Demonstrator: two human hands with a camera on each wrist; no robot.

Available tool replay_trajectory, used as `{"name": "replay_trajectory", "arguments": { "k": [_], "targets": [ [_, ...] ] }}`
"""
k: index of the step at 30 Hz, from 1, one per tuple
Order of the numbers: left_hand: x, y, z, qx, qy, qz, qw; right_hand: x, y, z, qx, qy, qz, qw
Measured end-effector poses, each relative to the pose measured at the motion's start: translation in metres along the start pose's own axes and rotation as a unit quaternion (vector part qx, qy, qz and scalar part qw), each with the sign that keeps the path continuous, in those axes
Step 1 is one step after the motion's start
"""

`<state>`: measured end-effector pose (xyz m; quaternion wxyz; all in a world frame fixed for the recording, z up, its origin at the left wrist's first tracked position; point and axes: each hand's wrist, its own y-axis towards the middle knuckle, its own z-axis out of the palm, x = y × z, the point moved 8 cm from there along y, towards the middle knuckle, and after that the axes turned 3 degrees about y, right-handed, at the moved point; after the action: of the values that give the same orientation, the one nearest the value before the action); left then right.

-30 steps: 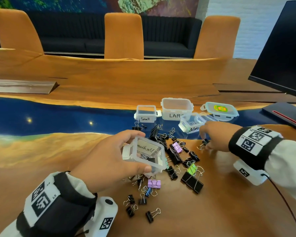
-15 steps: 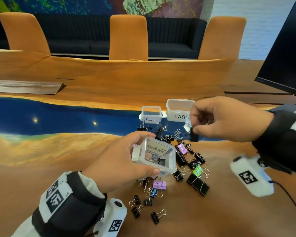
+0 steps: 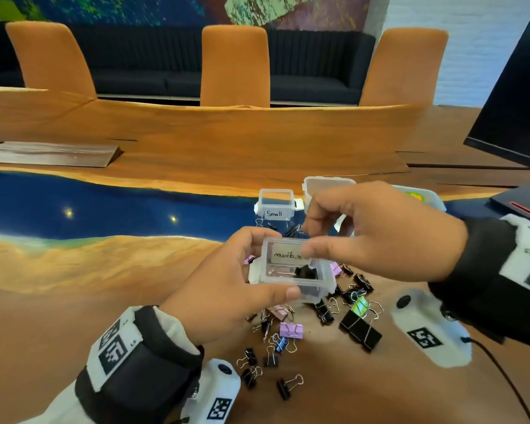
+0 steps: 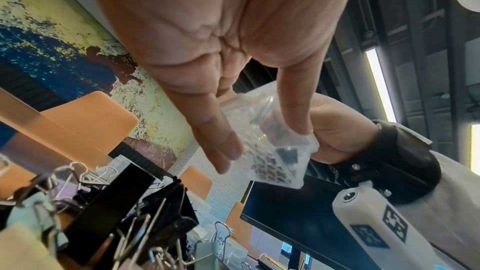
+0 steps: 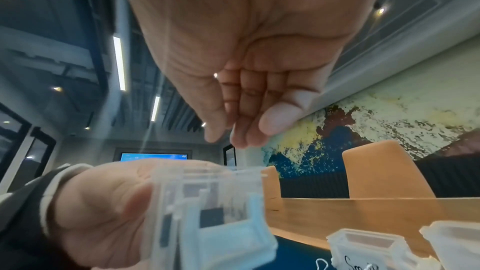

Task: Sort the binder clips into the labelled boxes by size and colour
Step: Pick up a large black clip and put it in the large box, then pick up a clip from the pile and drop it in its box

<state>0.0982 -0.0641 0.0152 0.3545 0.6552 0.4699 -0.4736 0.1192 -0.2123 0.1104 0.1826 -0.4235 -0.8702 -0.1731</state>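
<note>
Your left hand (image 3: 214,298) grips the small clear plastic box labelled Medium (image 3: 291,267) above the clip pile, with black clips already inside. Your right hand (image 3: 377,234) hovers at its 1 o'clock rim with fingers loosely curled; I cannot tell whether it holds a clip. Tilt the box further and those clips may spill back onto the loose binder clips (image 3: 360,328) at 5 o'clock.
</note>
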Motion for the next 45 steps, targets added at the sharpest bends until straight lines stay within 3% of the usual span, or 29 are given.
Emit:
{"name": "replay_trajectory", "arguments": {
  "k": [3, 7, 10, 14, 19, 22, 25, 29, 34, 39, 45],
  "targets": [
    [-0.001, 0.002, 0.004, 0.001, -0.039, 0.0, 0.999, -0.005, -0.01, 0.015, 0.109, -0.05, 0.039, 0.992],
    [-0.003, 0.002, 0.009, 0.008, -0.051, -0.017, 0.999, -0.019, -0.02, 0.006, 0.092, -0.086, 0.034, 0.991],
    [-0.004, -0.001, -0.004, -0.033, 0.003, -0.017, 0.999, -0.071, -0.026, -0.017, 0.088, -0.117, 0.131, 0.98],
    [-0.001, -0.005, -0.017, -0.038, 0.078, -0.027, 0.996, -0.157, -0.036, -0.034, 0.093, -0.199, 0.267, 0.938],
    [-0.001, -0.007, -0.024, -0.027, 0.126, -0.023, 0.991, -0.212, -0.051, -0.006, 0.153, -0.195, 0.33, 0.911],
    [0.003, -0.01, -0.024, 0.009, 0.19, -0.026, 0.981, -0.217, -0.055, 0.0, 0.152, -0.178, 0.331, 0.914],
    [0.016, -0.016, -0.021, 0.079, 0.27, -0.064, 0.957, -0.191, -0.049, -0.018, 0.072, -0.163, 0.29, 0.94],
    [0.03, -0.023, -0.009, 0.169, 0.38, -0.09, 0.905, -0.12, -0.045, -0.031, -0.033, -0.039, 0.204, 0.978],
    [0.034, -0.023, 0.012, 0.233, 0.465, -0.085, 0.85, -0.056, -0.04, 0.0, -0.055, 0.127, 0.118, 0.983],
    [0.041, -0.018, 0.021, 0.226, 0.485, -0.087, 0.841, -0.047, -0.021, 0.048, -0.03, 0.207, 0.108, 0.972],
    [0.029, -0.007, 0.002, 0.118, 0.485, -0.086, 0.862, -0.044, -0.018, 0.082, -0.038, 0.339, 0.102, 0.934]
  ]
}}
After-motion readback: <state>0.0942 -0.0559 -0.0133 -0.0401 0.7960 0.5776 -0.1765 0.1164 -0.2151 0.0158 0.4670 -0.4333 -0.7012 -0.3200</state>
